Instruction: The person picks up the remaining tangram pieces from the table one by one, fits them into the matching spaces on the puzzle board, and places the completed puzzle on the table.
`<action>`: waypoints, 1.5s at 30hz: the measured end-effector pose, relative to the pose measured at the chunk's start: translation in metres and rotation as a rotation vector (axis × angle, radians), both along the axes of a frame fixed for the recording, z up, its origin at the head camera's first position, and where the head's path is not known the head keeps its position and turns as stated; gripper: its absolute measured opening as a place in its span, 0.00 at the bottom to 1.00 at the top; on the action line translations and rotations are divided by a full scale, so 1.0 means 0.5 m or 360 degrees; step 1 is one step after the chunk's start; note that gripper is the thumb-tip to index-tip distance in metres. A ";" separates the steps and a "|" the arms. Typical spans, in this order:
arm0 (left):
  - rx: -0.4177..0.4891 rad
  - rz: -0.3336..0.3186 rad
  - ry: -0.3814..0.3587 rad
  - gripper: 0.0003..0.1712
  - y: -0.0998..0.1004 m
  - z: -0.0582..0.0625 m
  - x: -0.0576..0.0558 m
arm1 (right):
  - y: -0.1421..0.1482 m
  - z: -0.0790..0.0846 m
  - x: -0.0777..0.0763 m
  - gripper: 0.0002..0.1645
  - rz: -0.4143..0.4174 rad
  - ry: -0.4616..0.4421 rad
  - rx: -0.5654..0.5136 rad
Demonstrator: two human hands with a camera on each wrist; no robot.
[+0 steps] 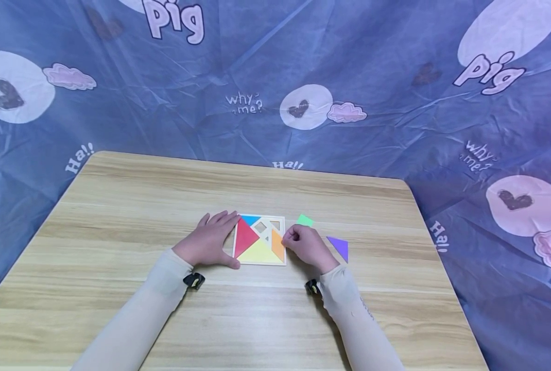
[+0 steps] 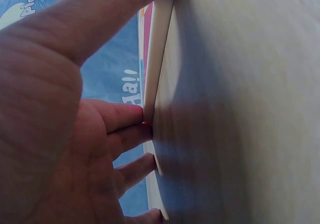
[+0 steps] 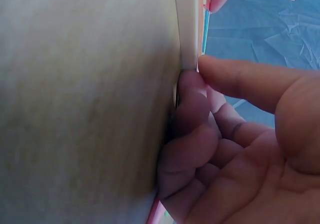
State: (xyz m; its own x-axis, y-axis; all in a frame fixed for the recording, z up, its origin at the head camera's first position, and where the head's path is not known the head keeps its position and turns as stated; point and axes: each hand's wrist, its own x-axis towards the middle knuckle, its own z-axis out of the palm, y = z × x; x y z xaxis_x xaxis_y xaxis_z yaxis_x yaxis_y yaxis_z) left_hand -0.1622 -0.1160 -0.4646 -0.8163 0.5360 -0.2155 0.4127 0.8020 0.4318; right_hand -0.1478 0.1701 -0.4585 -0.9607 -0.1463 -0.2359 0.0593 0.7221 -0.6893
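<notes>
A tangram board (image 1: 259, 264) with a pale frame lies on the table. In it are a red triangle (image 1: 245, 238), a blue triangle (image 1: 250, 220), a yellow triangle (image 1: 259, 252) and an orange parallelogram (image 1: 277, 246). Cut-outs in its upper right show wood beneath. My left hand (image 1: 210, 239) spans the board's left side with fingers spread, thumb by the lower corner and fingertips against the edge. At the right edge, beside the orange piece, thumb and index finger of my right hand (image 1: 307, 245) pinch the board's rim; the other fingers curl under the palm.
Just beyond my right hand lies a green square (image 1: 305, 220), partly covered by it. A purple triangle (image 1: 340, 248) rests right of that hand. The wooden table (image 1: 247, 324) ends at a blue printed cloth (image 1: 238, 134) behind and at the sides.
</notes>
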 end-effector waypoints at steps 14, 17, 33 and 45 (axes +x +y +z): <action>0.0017 0.0000 0.0001 0.75 -0.001 0.002 0.000 | -0.007 0.022 0.007 0.09 0.0286 0.0113 0.0167; 0.0017 0.0005 -0.0009 0.75 -0.001 0.001 0.000 | -0.007 0.021 0.008 0.12 0.0325 0.0119 0.0216; 0.0033 0.0019 -0.0022 0.75 0.001 0.000 0.006 | -0.003 0.016 0.010 0.13 0.0317 0.0105 0.0212; 0.0053 0.0028 -0.0027 0.75 0.001 -0.001 0.007 | -0.001 0.018 0.009 0.12 0.0305 0.0086 0.0227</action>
State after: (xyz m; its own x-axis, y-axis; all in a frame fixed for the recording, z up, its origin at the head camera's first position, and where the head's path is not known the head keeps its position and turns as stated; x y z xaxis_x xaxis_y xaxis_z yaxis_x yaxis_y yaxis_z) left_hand -0.1590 -0.1154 -0.4651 -0.8221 0.5285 -0.2116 0.3908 0.7942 0.4653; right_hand -0.1435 0.1698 -0.4495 -0.9303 -0.2961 -0.2164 -0.1223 0.8067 -0.5782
